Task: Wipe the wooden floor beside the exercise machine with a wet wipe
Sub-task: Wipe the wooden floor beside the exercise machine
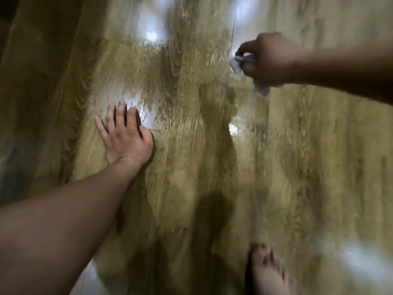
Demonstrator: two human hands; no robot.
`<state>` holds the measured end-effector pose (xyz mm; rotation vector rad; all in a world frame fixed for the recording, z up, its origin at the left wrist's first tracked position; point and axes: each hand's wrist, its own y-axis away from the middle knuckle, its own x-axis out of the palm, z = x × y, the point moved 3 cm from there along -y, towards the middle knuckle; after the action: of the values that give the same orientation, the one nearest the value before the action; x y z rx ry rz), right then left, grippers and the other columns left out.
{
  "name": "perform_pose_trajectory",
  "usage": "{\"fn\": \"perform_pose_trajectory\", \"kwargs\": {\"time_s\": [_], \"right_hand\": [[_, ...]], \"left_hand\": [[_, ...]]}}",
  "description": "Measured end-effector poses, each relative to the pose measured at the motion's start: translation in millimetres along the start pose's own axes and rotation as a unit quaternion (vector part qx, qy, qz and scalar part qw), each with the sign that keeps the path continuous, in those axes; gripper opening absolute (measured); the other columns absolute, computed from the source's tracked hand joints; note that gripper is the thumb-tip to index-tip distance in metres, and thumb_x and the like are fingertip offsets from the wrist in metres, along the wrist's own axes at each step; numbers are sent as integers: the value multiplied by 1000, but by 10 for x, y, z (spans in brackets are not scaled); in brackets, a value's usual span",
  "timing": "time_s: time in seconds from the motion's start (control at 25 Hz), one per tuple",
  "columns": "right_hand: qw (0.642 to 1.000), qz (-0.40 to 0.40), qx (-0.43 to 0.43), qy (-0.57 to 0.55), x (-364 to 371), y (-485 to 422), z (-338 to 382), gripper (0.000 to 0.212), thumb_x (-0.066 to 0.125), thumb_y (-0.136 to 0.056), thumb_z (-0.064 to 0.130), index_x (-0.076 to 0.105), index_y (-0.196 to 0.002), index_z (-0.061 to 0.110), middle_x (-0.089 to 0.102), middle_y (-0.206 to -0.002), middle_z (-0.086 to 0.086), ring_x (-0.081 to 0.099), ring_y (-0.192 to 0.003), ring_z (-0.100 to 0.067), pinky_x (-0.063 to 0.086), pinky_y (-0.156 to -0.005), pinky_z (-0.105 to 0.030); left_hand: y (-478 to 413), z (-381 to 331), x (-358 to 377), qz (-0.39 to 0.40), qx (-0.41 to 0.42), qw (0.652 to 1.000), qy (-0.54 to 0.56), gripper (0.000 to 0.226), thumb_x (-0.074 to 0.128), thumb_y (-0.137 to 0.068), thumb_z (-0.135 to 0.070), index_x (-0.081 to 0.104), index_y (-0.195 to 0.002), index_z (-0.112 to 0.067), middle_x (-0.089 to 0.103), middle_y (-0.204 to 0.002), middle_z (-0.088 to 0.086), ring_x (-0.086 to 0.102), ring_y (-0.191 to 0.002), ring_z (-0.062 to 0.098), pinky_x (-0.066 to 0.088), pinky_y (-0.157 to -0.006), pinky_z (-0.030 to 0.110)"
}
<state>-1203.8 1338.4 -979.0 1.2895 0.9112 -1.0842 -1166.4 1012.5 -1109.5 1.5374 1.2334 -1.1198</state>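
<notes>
**Step in hand.** Wiping is judged to be under way. The frame is smeared by motion, most of all around the right hand.

**Right hand** [268, 60]. Seen at the upper right, reached forward from a bare forearm. Its fingers are curled and clenched round the wet wipe.

**Wet wipe** [236, 64]. White, crumpled into a wad. One part shows at the fingertips and a loose tail is seen below the palm. It is held low over the boards; whether it is pressed to them cannot be told through the blur.

**Left hand** [125, 135]. Laid flat on the floor at centre left, fingers straight and slightly spread, nothing grasped. It is judged to be used as a prop for the body's weight.

**Wooden floor** [191, 167]. Light, grained boards fill the view. Glossy patches [148, 35] are noted ahead of the left hand and further up; wet film or reflected lamp light cannot be told apart.

**Bare foot** [268, 271]. Planted at the lower edge, well apart from both hands.

**Exercise machine.** Not identified. Only a dark band [12, 103] is seen along the left edge.

**Containers.** None is seen, and no wipe packet or bin is in view.

**Next move.** A stroke across the boards between the two hands is called for, with the wad pressed flat and the propping hand kept off the damp strip to avoid a slip.
</notes>
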Motion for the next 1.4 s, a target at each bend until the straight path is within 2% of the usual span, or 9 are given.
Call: {"fn": "perform_pose_trajectory", "kwargs": {"time_s": [0.16, 0.32, 0.4, 0.56, 0.84, 0.92, 1.04, 1.28, 1.4], "right_hand": [[998, -17, 34, -47, 688, 55, -342, 38, 50, -93, 32, 60, -128, 22, 55, -112, -22, 60, -100, -39, 45, -78, -34], [972, -116, 177, -106, 1158, 29, -357, 38, 50, -94, 32, 55, -132, 30, 52, -129, -17, 57, -109, -38, 45, -83, -35], [984, -105, 106, -94, 1275, 312, -93, 40, 51, -94, 38, 55, -133, 32, 52, -128, -13, 59, -103, -36, 48, -83, -37], [986, -63, -134, -70, 1387, 830, 270, 34, 49, -92, 43, 67, -119, 31, 57, -93, -4, 60, -64, -27, 45, -53, -28], [992, -113, 47, -3, 959, -404, -300, 38, 39, -100, 43, 54, -134, 32, 50, -124, -13, 60, -100, -36, 48, -76, -37], [994, -109, 23, -18, 1140, -86, -192, 40, 42, -99, 38, 52, -137, 31, 50, -121, -12, 59, -95, -33, 42, -70, -33], [991, -126, -18, -42, 1343, 499, -122, 39, 46, -93, 37, 62, -127, 27, 53, -101, -11, 58, -77, -30, 39, -60, -30], [968, -77, -236, -34, 1484, 1146, -95, 38, 55, -87, 38, 71, -118, 23, 59, -85, -7, 53, -61, -22, 43, -52, -27], [981, -136, -137, 33, 1180, 396, -513, 38, 50, -94, 43, 63, -127, 30, 59, -98, -10, 60, -69, -29, 40, -54, -28]], "left_hand": [[-13, 74, 45, -32, -3, 999, 3, 59, 36, -82, -36, 45, -135, -13, 37, -153, 13, 21, -146, 31, 3, -119, 58], [-73, 81, 107, -60, 18, 998, 20, 59, 40, -80, -31, 49, -134, -9, 42, -148, 16, 26, -144, 34, 6, -119, 59], [-49, 60, 80, -62, 15, 998, 27, 59, 39, -81, -32, 49, -134, -9, 41, -149, 15, 25, -145, 33, 5, -119, 58], [-36, 81, 75, -63, 12, 997, 51, 59, 38, -81, -33, 50, -133, -8, 41, -150, 15, 25, -145, 33, 4, -120, 55], [-19, 33, 58, -50, 28, 998, -8, 59, 36, -81, -31, 50, -133, -6, 43, -149, 16, 26, -144, 37, 7, -117, 63], [18, -221, -15, -55, 143, 986, -59, 54, 37, -80, -29, 60, -125, -8, 57, -137, 13, 40, -137, 37, 14, -111, 70], [233, -1050, 63, -23, 274, 961, 41, 43, 46, -81, -28, 66, -115, -11, 65, -125, 5, 51, -129, 29, 21, -112, 66], [605, -1376, 544, 32, 250, 964, 80, 43, 41, -84, -27, 54, -122, -11, 53, -136, 15, 36, -139, 29, 12, -119, 57], [595, -1408, 487, 38, 248, 965, 74, 44, 39, -83, -28, 55, -121, -11, 52, -136, 15, 33, -140, 29, 9, -120, 55]]}}
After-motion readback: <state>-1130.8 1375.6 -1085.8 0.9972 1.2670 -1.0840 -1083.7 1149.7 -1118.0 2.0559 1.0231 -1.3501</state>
